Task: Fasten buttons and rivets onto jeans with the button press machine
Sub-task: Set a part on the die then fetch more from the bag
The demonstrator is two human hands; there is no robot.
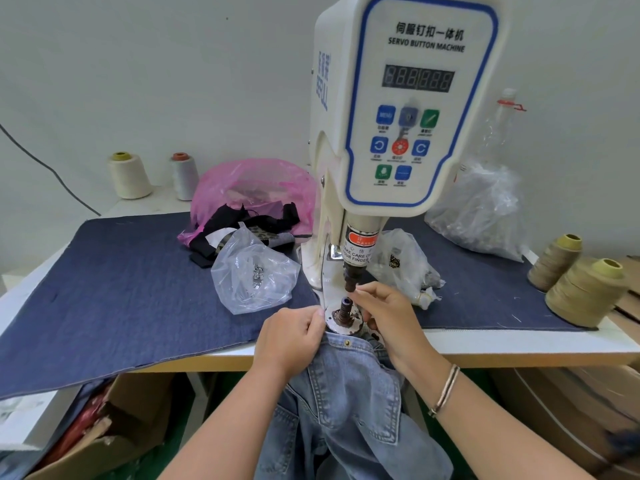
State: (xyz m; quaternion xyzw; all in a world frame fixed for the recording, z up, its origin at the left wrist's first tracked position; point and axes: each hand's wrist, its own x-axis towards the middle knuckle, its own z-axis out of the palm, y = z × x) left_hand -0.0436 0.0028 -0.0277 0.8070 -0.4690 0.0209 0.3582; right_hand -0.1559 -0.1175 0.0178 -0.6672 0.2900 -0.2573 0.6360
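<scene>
— Jeans (341, 393) hang off the worktop (519, 341) edge, waistband up at the foot of the button press machine (408, 109); a brass rivet (347, 342) shows on the band just below the lower die (346, 308).

— And the hands?

— Left hand (291, 341), left of the die, has its grip curled tight on the waistband. Right hand (388, 313), on the die's right, reaches its fingertips (360, 289) up to the upper punch (350, 280); its grip is narrow and seems to pinch something too small to make out.

— Around the machine?

— A clear bag of metal parts (254, 275) lies to its left, a pink bag (252, 195) behind that, tan thread cones (585, 292) far to its right.
</scene>
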